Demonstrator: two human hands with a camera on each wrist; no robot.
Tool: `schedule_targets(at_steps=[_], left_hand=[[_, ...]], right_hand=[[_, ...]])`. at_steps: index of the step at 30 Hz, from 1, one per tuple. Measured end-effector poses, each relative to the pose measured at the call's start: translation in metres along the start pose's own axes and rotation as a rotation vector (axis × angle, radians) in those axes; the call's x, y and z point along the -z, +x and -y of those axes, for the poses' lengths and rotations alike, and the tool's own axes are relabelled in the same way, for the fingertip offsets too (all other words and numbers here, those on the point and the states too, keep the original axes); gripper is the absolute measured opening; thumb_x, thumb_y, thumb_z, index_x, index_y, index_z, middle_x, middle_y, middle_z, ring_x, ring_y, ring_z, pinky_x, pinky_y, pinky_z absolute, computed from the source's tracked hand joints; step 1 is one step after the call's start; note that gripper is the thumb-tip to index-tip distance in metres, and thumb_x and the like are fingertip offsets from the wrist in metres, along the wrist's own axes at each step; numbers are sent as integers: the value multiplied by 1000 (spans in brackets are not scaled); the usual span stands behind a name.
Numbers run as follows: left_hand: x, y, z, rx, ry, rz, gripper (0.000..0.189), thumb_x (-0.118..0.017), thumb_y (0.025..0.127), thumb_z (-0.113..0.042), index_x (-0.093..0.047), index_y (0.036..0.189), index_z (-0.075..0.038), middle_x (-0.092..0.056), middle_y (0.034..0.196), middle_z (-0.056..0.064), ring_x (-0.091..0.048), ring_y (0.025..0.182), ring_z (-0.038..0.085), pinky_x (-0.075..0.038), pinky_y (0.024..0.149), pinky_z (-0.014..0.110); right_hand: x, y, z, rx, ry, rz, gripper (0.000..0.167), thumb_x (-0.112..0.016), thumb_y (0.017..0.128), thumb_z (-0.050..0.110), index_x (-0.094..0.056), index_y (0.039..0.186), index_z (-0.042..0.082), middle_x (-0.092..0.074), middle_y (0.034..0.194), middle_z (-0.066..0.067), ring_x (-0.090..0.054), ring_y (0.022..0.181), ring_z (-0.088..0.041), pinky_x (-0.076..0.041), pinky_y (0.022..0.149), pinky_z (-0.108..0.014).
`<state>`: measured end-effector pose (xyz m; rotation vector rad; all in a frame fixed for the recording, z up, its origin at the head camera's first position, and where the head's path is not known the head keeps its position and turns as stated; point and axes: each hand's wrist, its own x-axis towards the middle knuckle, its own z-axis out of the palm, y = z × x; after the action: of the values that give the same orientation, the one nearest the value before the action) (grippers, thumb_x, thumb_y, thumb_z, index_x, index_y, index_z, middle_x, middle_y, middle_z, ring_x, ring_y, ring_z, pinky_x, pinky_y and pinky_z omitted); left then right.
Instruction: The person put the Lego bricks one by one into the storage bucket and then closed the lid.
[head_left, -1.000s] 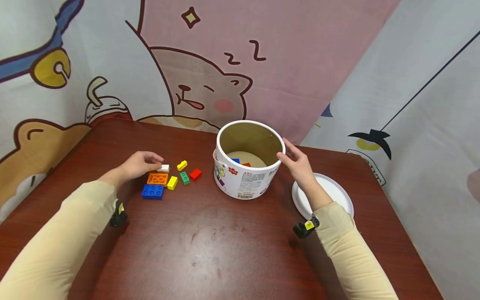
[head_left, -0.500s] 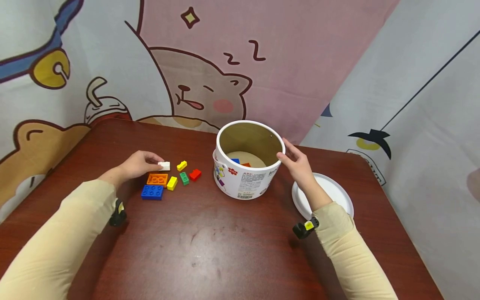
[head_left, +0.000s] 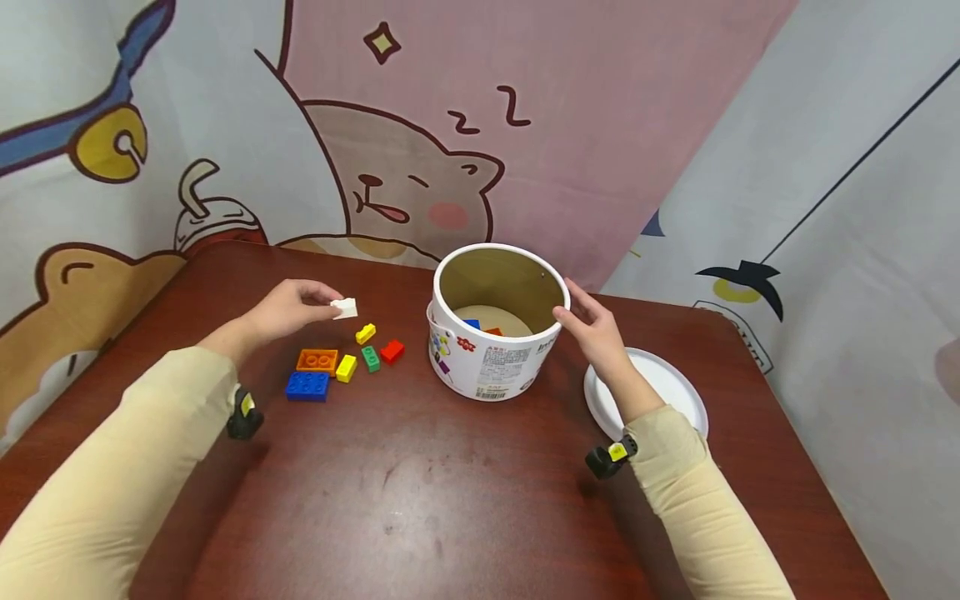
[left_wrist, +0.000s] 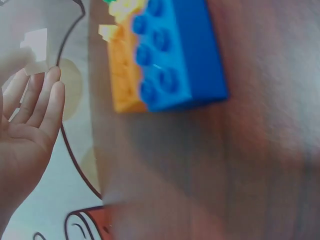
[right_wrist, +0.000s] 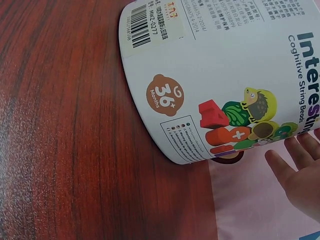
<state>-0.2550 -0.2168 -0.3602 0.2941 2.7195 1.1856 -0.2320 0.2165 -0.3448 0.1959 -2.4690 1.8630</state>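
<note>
My left hand (head_left: 285, 312) pinches a white toy brick (head_left: 346, 308) between thumb and fingers, raised above the table to the left of the bucket. In the left wrist view the white brick (left_wrist: 37, 44) looks pale and blurred at the fingertips. My right hand (head_left: 597, 337) rests against the right side of a white bucket (head_left: 487, 367), its fingers fairly straight at the rim. A blue brick (head_left: 471, 322) and an orange-red piece (head_left: 493, 331) show inside the bucket. Below my left hand lie an orange brick (head_left: 317, 361) and a larger blue brick (head_left: 307, 386).
Small yellow bricks, one nearer (head_left: 347, 368) and one farther (head_left: 365, 334), lie beside a green brick (head_left: 371, 359) and a red brick (head_left: 392, 352). A round white lid (head_left: 663, 387) lies under my right forearm. A printed cloth (head_left: 600, 125) hangs behind the brown table (head_left: 465, 500).
My left hand has taken hold of the white brick, lifted it off the table and moved it slightly right. The right hand and bucket stay in place.
</note>
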Motion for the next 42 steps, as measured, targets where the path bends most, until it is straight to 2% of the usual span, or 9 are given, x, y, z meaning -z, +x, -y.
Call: schedule_targets(at_steps=[8,16,22,31,42], left_hand=[[7,1,-32,-1,-92,-30,39,-59,91,-31,-61,119,-4,-62,113,16,-56,93,24,-47,74,21],[10,3,-59,-40,-81,-38,39,-59,91,-34,-61,120,-8,-63,113,13,-58,96,23,-46,80,30],[10,7,-77,-75,-105,-45,35,-60,91,-32,-62,117,-8,-64,111,12,-58,93,21,-46,77,26],[4,16,-99,-115,-123,-21,31,-61,90,-27,-63,116,-8,-64,112,11,-57,93,21,-47,79,27],[-11,27,-123,-209,-175,-5,29,-63,89,-22,-65,111,-5,-66,106,11,-59,93,21,-48,78,24]], right_hand=[[-1,0,1,2,8,-2,57,-55,92,7,-32,144,4,-33,150,-14,-35,136,-27,-29,112,-39],[0,0,0,0,-3,2,58,-55,92,8,-32,145,5,-31,151,-14,-34,137,-28,-29,112,-40],[1,0,0,-7,-6,6,57,-55,93,8,-32,145,5,-31,151,-13,-34,137,-26,-29,112,-40],[0,1,0,0,-7,-2,58,-56,92,8,-32,145,5,-31,151,-13,-34,137,-27,-29,112,-40],[0,1,0,-2,2,5,58,-56,92,8,-32,145,5,-31,151,-13,-34,137,-28,-28,112,-40]])
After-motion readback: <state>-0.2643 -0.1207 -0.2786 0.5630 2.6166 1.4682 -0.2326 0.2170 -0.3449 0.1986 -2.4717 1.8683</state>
